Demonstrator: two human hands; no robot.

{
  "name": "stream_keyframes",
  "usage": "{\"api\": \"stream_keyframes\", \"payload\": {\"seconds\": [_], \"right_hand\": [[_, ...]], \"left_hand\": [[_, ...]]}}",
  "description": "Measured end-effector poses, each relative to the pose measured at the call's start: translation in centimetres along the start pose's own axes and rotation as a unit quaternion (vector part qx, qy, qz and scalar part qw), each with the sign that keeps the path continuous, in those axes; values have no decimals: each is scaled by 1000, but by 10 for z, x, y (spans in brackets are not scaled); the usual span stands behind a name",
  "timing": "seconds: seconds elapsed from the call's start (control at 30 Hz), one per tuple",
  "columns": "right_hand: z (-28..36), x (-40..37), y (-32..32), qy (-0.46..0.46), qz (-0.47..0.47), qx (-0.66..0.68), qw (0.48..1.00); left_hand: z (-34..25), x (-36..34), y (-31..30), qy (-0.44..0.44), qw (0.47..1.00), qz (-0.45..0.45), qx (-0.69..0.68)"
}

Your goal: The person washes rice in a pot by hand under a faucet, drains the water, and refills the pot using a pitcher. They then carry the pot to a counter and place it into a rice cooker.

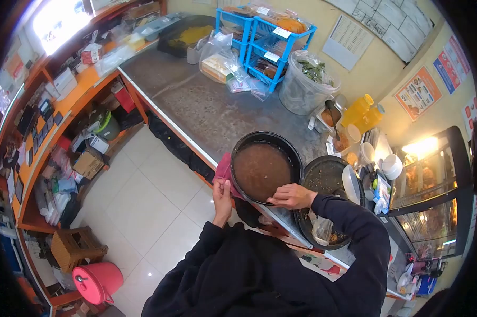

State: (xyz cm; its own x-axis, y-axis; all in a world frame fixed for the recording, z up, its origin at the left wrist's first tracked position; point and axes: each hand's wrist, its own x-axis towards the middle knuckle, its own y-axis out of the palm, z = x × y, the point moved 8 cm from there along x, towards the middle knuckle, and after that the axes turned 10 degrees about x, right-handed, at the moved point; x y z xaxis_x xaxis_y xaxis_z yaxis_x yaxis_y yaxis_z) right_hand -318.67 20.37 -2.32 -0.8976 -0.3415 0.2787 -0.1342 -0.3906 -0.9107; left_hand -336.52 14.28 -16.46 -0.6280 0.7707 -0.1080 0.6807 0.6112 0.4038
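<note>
A round black pan [262, 168] with brown contents stands at the front edge of the dark counter. At its left side, my left hand [222, 199] is closed on a dark pink cloth [223, 170], which lies against the pan's outer wall. My right hand [291, 197] grips the near right part of the pan's rim, its fingers bent over the edge. To the right lies a wide black tray [323, 171] with crumbs in it. A clear plastic bag [321, 231] rests on the tray's near side.
Blue stacked baskets [253, 45] and a clear tub with green leaves [308, 87] stand at the back. Yellow bottles [358, 110], white bowls [391, 166] and a lit glass cabinet [426, 174] are on the right. A pink bucket [98, 281] stands on the floor beside a brown stool [75, 248].
</note>
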Motion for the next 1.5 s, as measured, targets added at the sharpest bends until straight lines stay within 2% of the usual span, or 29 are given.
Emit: {"api": "stream_keyframes", "payload": {"seconds": [0.07,0.17,0.2,0.27,0.3,0.33,0.37,0.43,0.53,0.67,0.77,0.8,0.9,0.93,1.17,1.2,1.3,1.33,1.4,1.43,1.5], "right_hand": [[-2,11,-11,2,10,19,1000],[-20,47,-25,173,93,-55,979],[-38,60,-32,287,-62,-14,956],[-78,82,-35,495,-125,-16,859],[-97,96,-30,540,-109,45,833],[-113,106,-21,580,-93,105,802],[-118,118,-10,575,-77,108,807],[-132,133,16,566,-44,109,816],[-122,129,28,517,-164,-52,839],[-94,123,30,499,-112,-59,857],[-64,116,28,474,-4,-65,878],[-53,109,34,389,-30,-105,915],[-27,92,27,316,4,-89,945],[-25,83,33,311,53,-91,945],[4,38,2,220,92,-17,971],[1,29,3,235,134,-5,963],[-7,44,-28,269,120,66,953],[-24,48,-30,351,55,137,925],[-89,41,-11,367,-169,138,904],[-113,49,-7,465,-163,172,853],[-133,73,5,549,-136,162,808]], "left_hand": [[-7,-4,4,11,999,-5,30],[-7,-12,11,32,997,2,67],[-6,-16,14,26,998,10,51],[-4,-20,15,36,998,-3,47],[-3,-23,14,42,998,-10,48],[3,-23,9,47,993,-24,107],[9,-23,4,51,984,-39,166],[18,-22,1,57,982,-58,173],[0,-27,19,48,997,-49,33],[-3,-25,31,11,999,-5,-47],[-3,-19,32,2,997,-14,-75],[-2,-16,32,3,996,-22,-85],[5,-5,27,17,998,-22,-63],[5,-2,28,19,998,-23,-63],[-7,10,40,46,998,-40,-27],[-8,10,41,51,998,-42,-18],[-15,7,44,54,998,-28,-6],[-12,7,44,47,998,-24,-15],[-6,5,43,32,999,-13,-33],[-6,3,44,29,999,-12,-36],[-9,0,45,24,999,-12,-41]]}}
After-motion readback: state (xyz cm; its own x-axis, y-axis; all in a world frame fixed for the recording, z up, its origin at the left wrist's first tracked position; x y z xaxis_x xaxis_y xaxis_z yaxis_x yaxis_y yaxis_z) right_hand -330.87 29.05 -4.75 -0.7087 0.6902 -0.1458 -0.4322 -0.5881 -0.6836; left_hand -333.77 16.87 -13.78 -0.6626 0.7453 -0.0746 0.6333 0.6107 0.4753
